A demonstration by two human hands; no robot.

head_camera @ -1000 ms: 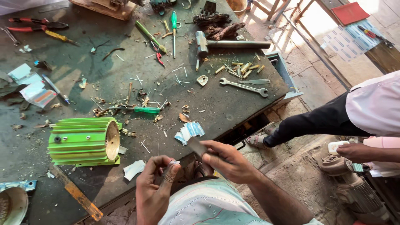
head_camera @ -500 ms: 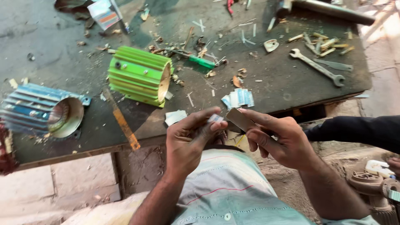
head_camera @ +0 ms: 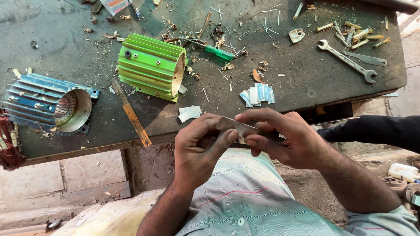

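A small fan of blue-and-white paper strips [head_camera: 258,94] is seen lying flat near the front edge of the dark workbench [head_camera: 65,52], with a folded white paper piece [head_camera: 189,113] to its left and, at the far edge, a slanted rectangular packet [head_camera: 114,5] printed in pale blue and red. A thin, flat grey strip [head_camera: 236,126] is held just in front of the bench edge, above the lap, with its long axis running roughly left to right and tilted slightly down toward the right. It is pinched at its left end by the closed thumb and fingers of the left hand [head_camera: 201,146] and at its right end by the curled fingers of the right hand [head_camera: 284,137]; behind them on the bench a green finned motor housing [head_camera: 151,66] is laid on its side, open end to the right.
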